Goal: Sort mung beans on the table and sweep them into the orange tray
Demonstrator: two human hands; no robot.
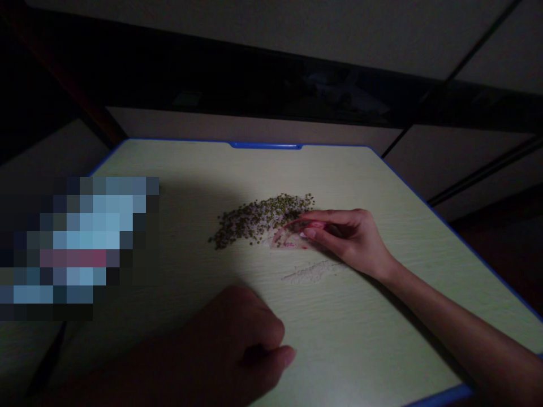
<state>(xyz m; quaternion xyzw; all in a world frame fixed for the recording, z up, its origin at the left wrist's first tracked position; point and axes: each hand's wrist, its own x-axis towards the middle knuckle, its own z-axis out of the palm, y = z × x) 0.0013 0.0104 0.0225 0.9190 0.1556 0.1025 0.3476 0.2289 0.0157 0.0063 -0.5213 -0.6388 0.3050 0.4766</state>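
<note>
My right hand point(354, 234) pinches a clear, pink-tinted protractor point(292, 234) between thumb and fingers. The protractor lies low over the tabletop, at the near right edge of a spread heap of small green beans point(258, 217). Whitish grains show among the beans, too small to name for sure. Just nearer to me, a thin streak of pale small bits point(311, 271) runs across the table. My left hand point(250, 333) is in the dark foreground, curled into a loose fist, with thumb and forefinger close together and no object showing. It is apart from the heap.
The pale table point(169, 260) has a blue rim and a blue handle-like piece point(267, 146) at its far edge. Behind it stands a light cabinet front point(263, 127) with a dark glossy band. A pixelated bluish patch covers the left side.
</note>
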